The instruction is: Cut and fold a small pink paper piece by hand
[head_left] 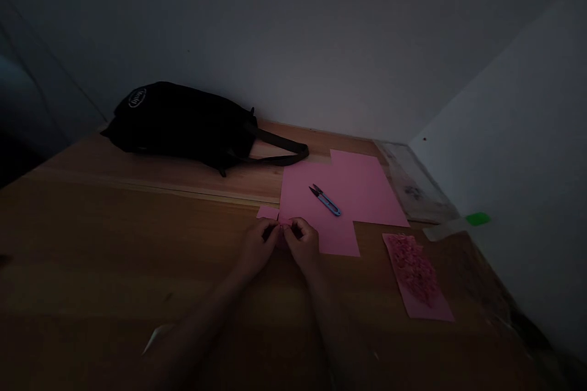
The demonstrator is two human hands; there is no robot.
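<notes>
My left hand [260, 245] and my right hand [302, 244] meet above the wooden table, fingertips pinched close together. Between them they grip a small piece of pink paper [285, 221], mostly covered by the fingers. Just behind the left fingers lies a small pink paper slip [267, 212]. Beyond the right hand, large pink paper sheets [305, 186] overlap on the table. A pair of blue-handled thread snips [325, 200] rests on them, its blades pointing up and left.
A black tote bag [183, 125] lies against the wall, its strap reaching toward the sheets. To the right, a pink card [433, 310] carries a heap of crumpled pink bits [415, 269]. A clear item with a green end [478, 219] sits by the right wall.
</notes>
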